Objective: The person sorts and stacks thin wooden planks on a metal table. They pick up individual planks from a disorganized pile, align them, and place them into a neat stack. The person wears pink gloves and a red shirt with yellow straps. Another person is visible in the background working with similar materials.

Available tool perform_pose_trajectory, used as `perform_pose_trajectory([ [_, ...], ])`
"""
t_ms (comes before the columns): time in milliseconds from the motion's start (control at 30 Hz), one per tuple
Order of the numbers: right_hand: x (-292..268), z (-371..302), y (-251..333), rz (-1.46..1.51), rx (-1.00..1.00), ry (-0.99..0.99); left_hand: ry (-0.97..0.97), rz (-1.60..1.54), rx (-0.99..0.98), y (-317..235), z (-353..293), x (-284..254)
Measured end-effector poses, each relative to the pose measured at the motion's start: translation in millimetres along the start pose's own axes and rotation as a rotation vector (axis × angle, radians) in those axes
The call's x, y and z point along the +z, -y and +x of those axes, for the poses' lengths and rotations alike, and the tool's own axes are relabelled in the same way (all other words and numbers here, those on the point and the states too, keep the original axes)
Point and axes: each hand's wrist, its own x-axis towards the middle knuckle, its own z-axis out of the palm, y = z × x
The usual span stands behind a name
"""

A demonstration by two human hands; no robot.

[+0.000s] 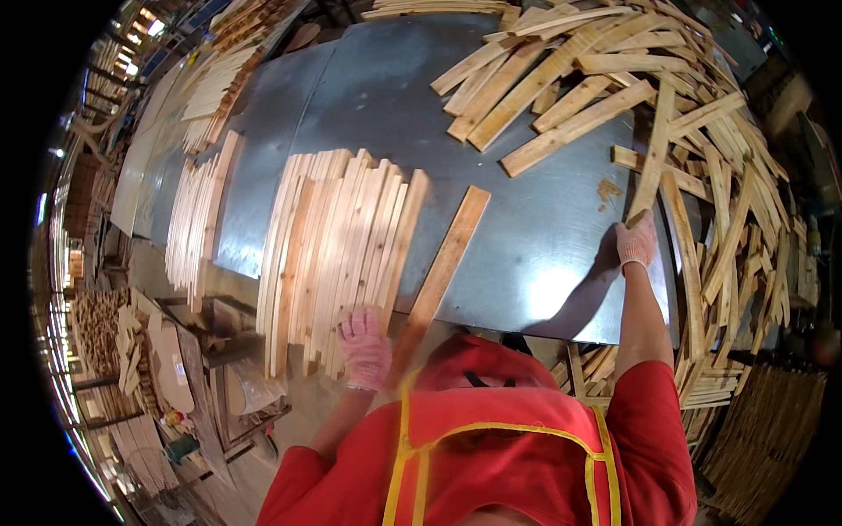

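The right hand (637, 238), in a pale knitted glove, is closed round the near end of a plank (656, 153) toward the right side of the metal table (377, 96), the plank's far end running in among the loose pile (741, 197) heaped over the table's right side and far right corner; the left hand (363, 346), gloved too, lies at the table's near edge, its fingers against the near ends of a row of slats (338, 237), and whether it pinches any of them or only rests there I cannot tell. The row sits on the left half of the table, its ends reaching past the near edge; a lone board (445, 263) lies aslant at the table's middle, also running over that edge. The likeliest trouble, I judge, is at the table's right side: neighbouring planks cross at many angles, so a hard pull on the held one could snag it or start others sliding; at the near edge, a careless push from the left hand could skew the row, and a knock from the arm or body could tip the overhanging lone board off the table.
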Motion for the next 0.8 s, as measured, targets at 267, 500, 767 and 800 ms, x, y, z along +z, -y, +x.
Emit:
perform_pose_trajectory([
  [267, -8.3, -134.9, 25.1, 0.624, -0.114, 0.509, 0.155, -0.313, 0.157, -73.7, 34.8, 0.7],
  [500, -72.2, -0.6, -107.0, -0.250, -0.089, -0.201, 0.548, -0.285, -0.014, -92.7, 86.1, -21.3],
  [767, -37.5, -19.2, -110.5, 0.817, 0.203, 0.396, 0.841, -1.623, -0.388, -89.6, 80.5, -25.4],
  [800, -31.8, -46.8, -79.1, 1.025, 0.245, 0.432, 0.746, -1.486, -0.338, -95.2, 73.6, -18.3],
])
